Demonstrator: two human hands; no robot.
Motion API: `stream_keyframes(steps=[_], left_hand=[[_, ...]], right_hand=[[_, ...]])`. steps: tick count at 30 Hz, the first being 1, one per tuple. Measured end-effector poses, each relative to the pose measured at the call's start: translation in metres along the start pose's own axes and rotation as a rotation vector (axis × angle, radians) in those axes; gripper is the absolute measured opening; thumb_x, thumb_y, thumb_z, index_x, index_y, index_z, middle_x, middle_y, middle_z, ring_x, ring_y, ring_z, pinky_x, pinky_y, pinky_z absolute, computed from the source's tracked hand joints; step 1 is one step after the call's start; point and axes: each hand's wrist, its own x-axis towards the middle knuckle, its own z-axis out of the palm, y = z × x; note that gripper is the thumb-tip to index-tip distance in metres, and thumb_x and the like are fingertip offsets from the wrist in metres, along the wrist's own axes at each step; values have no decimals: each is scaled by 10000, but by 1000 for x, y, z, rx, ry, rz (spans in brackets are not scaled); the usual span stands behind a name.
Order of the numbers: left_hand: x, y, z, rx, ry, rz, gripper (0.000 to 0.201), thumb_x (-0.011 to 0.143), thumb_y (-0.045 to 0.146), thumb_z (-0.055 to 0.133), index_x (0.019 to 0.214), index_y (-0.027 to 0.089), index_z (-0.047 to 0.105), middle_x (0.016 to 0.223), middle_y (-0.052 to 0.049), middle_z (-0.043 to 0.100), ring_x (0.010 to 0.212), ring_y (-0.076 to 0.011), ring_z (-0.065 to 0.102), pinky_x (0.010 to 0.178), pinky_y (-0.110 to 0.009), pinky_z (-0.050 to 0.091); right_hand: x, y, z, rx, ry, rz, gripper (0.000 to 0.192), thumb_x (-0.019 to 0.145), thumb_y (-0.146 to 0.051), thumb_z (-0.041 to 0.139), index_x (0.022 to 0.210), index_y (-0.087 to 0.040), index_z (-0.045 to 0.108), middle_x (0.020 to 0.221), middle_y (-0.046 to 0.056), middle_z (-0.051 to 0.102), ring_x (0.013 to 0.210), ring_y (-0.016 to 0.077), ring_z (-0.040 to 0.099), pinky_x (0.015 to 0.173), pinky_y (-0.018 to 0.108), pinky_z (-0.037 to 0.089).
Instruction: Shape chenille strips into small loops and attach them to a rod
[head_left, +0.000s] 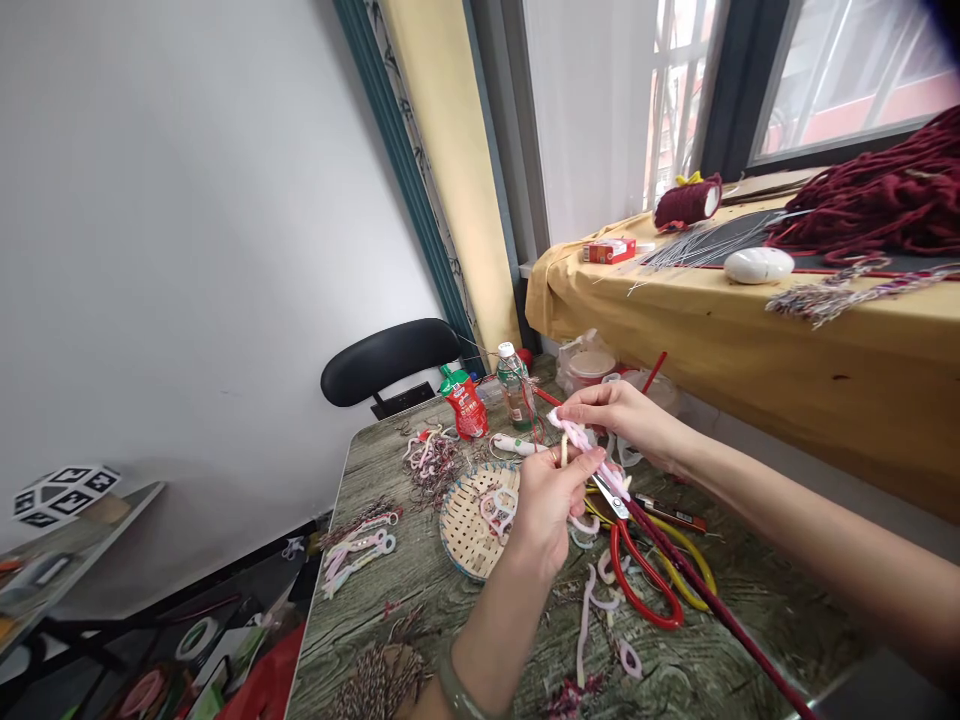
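My left hand (547, 505), with a bangle at its wrist, pinches the middle of a pink-and-white braided yarn cord (576, 434) between thumb and fingers. At the cord's upper end the fingertips of my right hand (622, 415) are closed on it. A dark red cord (712, 600) runs from near the braid down to the lower right; whether they are joined, I cannot tell. Just below my hands lie red-handled scissors (634, 590) and yellow-handled scissors (701, 575). Pale loose yarn pieces (586, 615) are scattered beside them.
A round woven basket (461, 520) holds yarn rings left of my hands. Behind stand a red pouch (466, 408) and a plastic bottle (516, 390). Finished-looking yarn strips (360, 555) lie at the table's left. Dark red yarn (885, 200) heaps on the yellow-covered ledge (675, 320).
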Motion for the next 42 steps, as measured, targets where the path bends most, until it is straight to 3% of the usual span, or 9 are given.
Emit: stream_keyframes(steps=[7, 15, 28, 32, 35, 37, 40, 42], left_hand=[[-4, -2, 5, -10, 85, 8, 241, 572, 290, 747, 564, 119, 577, 445, 39, 510, 347, -7, 240, 376, -205, 132], [-10, -9, 13, 3, 87, -1, 185, 590, 244, 707, 527, 132, 573, 465, 0, 584, 342, -24, 258, 394, -236, 126], [-11, -11, 11, 43, 98, 52, 174, 606, 235, 692, 522, 140, 571, 459, 17, 569, 355, -27, 264, 386, -223, 135], [-9, -4, -2, 75, 22, 41, 200, 602, 286, 743, 594, 122, 628, 440, 38, 523, 345, -25, 281, 372, -205, 180], [-3, 9, -20, 104, -46, 24, 354, 638, 380, 739, 863, 111, 685, 568, -5, 615, 359, -27, 342, 384, -193, 252], [3, 19, -31, 112, -76, 5, 482, 728, 514, 618, 1008, 123, 652, 739, -69, 677, 405, -46, 438, 423, -197, 326], [15, 31, -40, 165, -136, -43, 643, 794, 650, 386, 964, 93, 660, 719, -104, 679, 521, -105, 553, 535, -233, 424], [21, 37, -42, 237, -152, -37, 599, 801, 627, 402, 860, 96, 671, 609, -70, 652, 543, -114, 560, 590, -245, 444]], right_hand=[[2, -3, 7, 3, 84, -10, 195, 665, -357, 667, 614, -169, 683, 605, -8, 603, 589, 130, 491, 604, 261, 380], [2, 0, 7, 11, 124, 5, 200, 684, -336, 637, 577, -169, 663, 520, -23, 523, 529, 118, 403, 533, 264, 317], [10, -1, 12, 78, 194, 2, 143, 659, -287, 656, 597, -165, 696, 560, -7, 598, 540, 120, 441, 545, 258, 337], [10, -4, 9, 97, 169, 20, 147, 658, -284, 664, 579, -162, 685, 552, -7, 597, 532, 114, 449, 538, 251, 350], [9, -5, 6, 101, 126, 49, 176, 661, -311, 678, 576, -157, 673, 519, -14, 567, 496, 104, 430, 493, 248, 331], [8, -6, 5, 100, 95, 70, 179, 667, -318, 681, 599, -153, 677, 502, -19, 549, 468, 95, 410, 461, 243, 308], [8, -7, 6, 96, 59, 100, 181, 674, -319, 676, 608, -151, 666, 483, -29, 530, 436, 81, 393, 429, 229, 285], [8, -8, 7, 90, 34, 115, 198, 686, -329, 664, 599, -153, 648, 477, -30, 530, 423, 76, 399, 418, 219, 284]])
